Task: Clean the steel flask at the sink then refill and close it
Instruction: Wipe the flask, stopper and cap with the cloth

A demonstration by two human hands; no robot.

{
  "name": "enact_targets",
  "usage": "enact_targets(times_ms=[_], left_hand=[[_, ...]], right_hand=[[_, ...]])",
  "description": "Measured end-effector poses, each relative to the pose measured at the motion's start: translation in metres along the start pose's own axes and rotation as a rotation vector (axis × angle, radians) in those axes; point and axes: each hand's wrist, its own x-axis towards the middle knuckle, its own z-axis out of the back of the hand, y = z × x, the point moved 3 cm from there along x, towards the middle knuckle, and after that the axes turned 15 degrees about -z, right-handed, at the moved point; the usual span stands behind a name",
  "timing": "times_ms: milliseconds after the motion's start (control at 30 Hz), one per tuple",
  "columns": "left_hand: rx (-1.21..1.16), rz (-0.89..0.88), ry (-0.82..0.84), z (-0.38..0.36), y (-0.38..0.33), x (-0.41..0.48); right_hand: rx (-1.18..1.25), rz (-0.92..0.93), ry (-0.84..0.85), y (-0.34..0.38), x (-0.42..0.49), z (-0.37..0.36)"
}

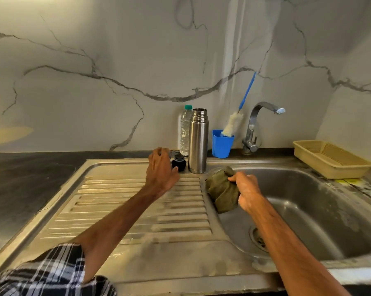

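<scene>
over the sink's (312,201) basin edge the right hand (245,190) clutched a bunched green cloth (220,192). above the sink's drainboard the left hand (161,170) hovered beside a black stopper (178,162), fingers curled; whether it held anything i couldn't tell. the open flask (198,142) stood upright on the sink's back ledge. best to steady it before wiping.

The single view comes from the person's head at the front edge of the sink (321,212). It faces forward and down toward the marble wall (116,60), which fills the upper half. Both forearms enter from the bottom edge, very close. The left hand (161,169) and the right hand (246,191), gripping a cloth (220,191), lie near centre, with the flask (198,142) just beyond. The wide lens bows the counter (20,178) edges.
</scene>
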Motion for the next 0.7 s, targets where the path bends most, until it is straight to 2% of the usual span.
enact_targets(times_ms=[67,167,267,333,433,567,633,700], left_hand=[[-0.006,-0.078,-0.06,0.004,-0.023,-0.004],[-0.027,-0.253,-0.075,0.002,-0.061,0.004],[-0.092,-0.341,-0.044,-0.013,-0.102,0.024],[-0.161,-0.36,-0.004,-0.036,-0.138,0.039],[-0.229,-0.394,0.129,-0.074,-0.194,0.056],[-0.252,-0.414,0.317,-0.118,-0.262,0.074],[-0.263,-0.427,0.352,-0.139,-0.286,0.081],[-0.249,-0.448,0.386,-0.154,-0.301,0.084]], right_hand=[[-0.163,0.122,0.008,0.014,-0.006,0.01],[-0.494,0.442,-0.032,0.06,-0.025,0.033],[-0.85,0.706,-0.273,0.109,-0.04,0.06],[-0.99,0.771,-0.459,0.14,-0.037,0.089],[-0.916,0.739,-0.636,0.189,-0.022,0.138],[-0.545,0.775,-0.809,0.245,0.003,0.206],[-0.415,0.767,-0.868,0.255,0.02,0.227],[-0.384,0.682,-0.861,0.253,0.047,0.241]])
